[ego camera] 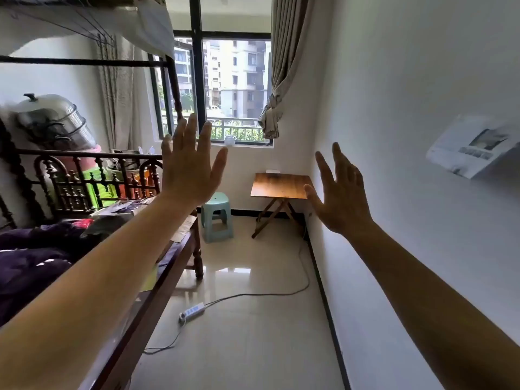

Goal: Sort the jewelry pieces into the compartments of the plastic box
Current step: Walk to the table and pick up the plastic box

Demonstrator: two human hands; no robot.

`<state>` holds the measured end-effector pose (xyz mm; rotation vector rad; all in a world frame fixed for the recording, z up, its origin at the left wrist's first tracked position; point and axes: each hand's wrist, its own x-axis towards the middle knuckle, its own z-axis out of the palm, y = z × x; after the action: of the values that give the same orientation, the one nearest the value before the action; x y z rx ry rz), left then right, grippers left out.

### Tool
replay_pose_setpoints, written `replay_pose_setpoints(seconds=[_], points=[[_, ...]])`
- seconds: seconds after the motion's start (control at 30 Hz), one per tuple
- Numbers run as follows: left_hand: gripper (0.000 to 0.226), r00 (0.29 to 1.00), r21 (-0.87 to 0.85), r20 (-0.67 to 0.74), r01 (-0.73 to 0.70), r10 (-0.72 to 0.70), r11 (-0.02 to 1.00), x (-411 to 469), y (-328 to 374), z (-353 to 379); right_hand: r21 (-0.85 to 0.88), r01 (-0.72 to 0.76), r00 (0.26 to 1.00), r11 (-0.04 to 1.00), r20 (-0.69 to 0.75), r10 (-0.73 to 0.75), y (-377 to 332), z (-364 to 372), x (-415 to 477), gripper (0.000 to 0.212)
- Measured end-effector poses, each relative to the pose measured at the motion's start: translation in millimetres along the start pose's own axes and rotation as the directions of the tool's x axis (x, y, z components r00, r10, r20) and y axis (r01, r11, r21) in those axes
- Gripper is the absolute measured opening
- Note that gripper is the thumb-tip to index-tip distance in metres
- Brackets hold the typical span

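Both forearms are extended fwd, bare. L hand [189,167] is raised with fingers spread flat, nothing gripped; R hand [340,192] likewise splayed and empty. Power strip [192,313] is seen on the floor below and between the hands. Wooden table [278,185] is just left of the R hand, w/ a small white object [272,171] at its far edge. Stool [216,216] is below the L hand. Jewelry and plastic box cannot be made out.
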<state>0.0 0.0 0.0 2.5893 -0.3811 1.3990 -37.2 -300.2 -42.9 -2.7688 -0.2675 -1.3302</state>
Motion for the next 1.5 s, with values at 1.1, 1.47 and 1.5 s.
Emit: replay_pose_setpoints(seconds=[1.1,1.47,1.5], points=[[0.073,0.933,0.11,0.35,0.053,-0.088,0.993,290.2,-202.3,653.6,0.073,-0.091,0.952,0.993,0.299,0.065,150.3,667.0,388.5,0.074],[0.07,0.91,-0.006,0.414,-0.015,0.016,1.0,428.0,-286.1,883.0,0.025,-0.174,0.939,0.984,0.306,0.158,207.7,854.2,527.9,0.07],[0.069,0.907,-0.023,0.419,-0.023,0.03,0.999,436.5,-287.4,906.8,0.023,-0.195,0.936,0.98,0.303,0.179,217.2,872.0,536.2,0.069]])
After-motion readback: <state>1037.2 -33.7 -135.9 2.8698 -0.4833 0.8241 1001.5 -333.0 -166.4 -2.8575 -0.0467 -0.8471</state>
